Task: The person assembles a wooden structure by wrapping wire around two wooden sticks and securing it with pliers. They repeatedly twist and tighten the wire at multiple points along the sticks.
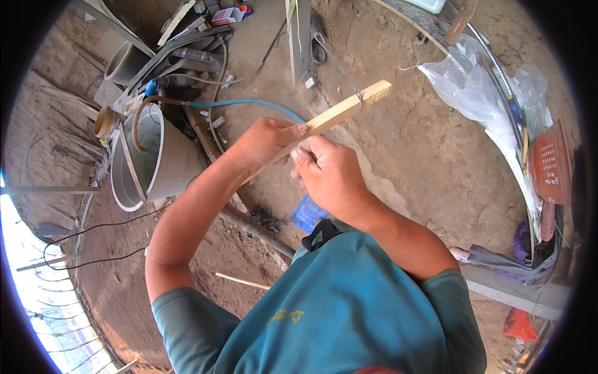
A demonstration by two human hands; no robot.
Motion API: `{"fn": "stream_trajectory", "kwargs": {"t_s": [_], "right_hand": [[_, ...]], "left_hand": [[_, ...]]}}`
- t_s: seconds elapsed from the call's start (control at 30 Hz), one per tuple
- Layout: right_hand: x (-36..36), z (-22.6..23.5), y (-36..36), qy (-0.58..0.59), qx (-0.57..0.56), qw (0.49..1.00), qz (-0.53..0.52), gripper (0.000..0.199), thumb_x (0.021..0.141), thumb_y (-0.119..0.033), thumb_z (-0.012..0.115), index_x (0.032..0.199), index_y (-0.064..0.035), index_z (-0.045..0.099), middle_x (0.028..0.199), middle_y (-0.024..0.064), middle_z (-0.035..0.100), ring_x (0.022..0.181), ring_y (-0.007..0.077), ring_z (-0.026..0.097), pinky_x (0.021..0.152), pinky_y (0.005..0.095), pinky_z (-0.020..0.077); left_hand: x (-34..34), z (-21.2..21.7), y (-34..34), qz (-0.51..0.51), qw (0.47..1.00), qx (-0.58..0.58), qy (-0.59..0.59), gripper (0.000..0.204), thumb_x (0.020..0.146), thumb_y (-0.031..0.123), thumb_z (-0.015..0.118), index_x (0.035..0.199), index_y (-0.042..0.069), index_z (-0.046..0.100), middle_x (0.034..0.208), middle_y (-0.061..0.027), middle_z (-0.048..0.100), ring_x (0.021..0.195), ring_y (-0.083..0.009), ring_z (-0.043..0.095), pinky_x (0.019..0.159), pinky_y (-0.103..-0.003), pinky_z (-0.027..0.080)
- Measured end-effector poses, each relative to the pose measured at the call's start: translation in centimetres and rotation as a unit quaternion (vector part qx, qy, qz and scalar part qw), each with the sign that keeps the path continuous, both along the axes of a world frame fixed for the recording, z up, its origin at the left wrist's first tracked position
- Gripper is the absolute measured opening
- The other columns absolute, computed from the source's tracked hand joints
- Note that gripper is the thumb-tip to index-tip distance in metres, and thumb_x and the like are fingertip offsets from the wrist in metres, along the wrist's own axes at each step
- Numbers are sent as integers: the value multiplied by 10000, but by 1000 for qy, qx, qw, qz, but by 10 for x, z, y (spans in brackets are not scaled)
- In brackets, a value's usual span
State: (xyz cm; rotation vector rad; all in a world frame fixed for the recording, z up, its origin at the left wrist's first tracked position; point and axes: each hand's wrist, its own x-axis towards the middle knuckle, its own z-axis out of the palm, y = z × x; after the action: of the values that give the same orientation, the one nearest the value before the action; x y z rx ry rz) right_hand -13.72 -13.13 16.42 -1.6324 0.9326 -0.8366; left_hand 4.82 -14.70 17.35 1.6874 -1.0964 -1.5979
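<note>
A pale wooden strip [349, 106] slants across in front of me, its far end up and to the right. My left hand [269, 142] is closed around it, the thumb lying along its top. Just below and to the right, my right hand [330, 174] is curled with thumb and forefinger pressed together against the strip's lower side. What it pinches, if anything, is hidden. A thin wire [339, 65] meets the strip close to its far end; whether it loops right round cannot be seen.
Left of my forearm a large pale bucket [168, 156] lies tilted, with a blue hose [255, 101] near it. A blue crumpled piece [308, 214] is on the dirt floor below my hands. Clear plastic sheeting [464, 87] and a reddish-brown pot [551, 163] are at the right.
</note>
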Motion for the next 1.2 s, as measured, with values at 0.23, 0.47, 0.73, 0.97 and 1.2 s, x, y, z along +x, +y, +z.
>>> {"fn": "stream_trajectory", "kwargs": {"t_s": [0.23,0.47,0.73,0.97,1.2], "right_hand": [[-28,14,-10,73,6,994,83,176,1022,-153,684,1059,17,710,824,130,739,732,210,702,660,359,562],[-52,-11,-18,80,-9,996,29,220,998,-131,723,1151,28,716,962,158,771,834,208,731,749,348,587],[-173,-28,-34,118,-24,981,-150,247,991,-113,760,1189,28,716,1026,98,767,937,147,712,834,307,582],[-318,50,-59,356,-327,743,-463,238,954,-204,768,1082,-6,739,1031,187,722,999,374,689,941,453,536],[-395,65,-137,577,-88,689,-430,515,998,-461,657,1114,32,749,1066,306,743,1048,474,718,905,561,533]], "left_hand": [[15,-1,3,-8,1000,12,-13,407,1082,353,655,1096,-40,761,827,-83,738,620,-128,627,543,-265,496],[8,10,2,-1,999,20,-32,420,1082,374,649,1108,-35,742,812,-67,717,602,-118,593,536,-266,475],[30,-13,-2,-5,1000,23,8,460,1067,427,656,1037,-26,727,764,-76,688,564,-135,579,526,-276,460],[27,-18,-16,-11,999,36,29,434,1035,416,692,1058,-14,741,774,-89,720,540,-150,608,506,-277,474],[22,-14,-21,-1,998,44,41,453,1038,402,694,1101,-45,730,820,-115,745,537,-153,608,508,-283,475]]}}
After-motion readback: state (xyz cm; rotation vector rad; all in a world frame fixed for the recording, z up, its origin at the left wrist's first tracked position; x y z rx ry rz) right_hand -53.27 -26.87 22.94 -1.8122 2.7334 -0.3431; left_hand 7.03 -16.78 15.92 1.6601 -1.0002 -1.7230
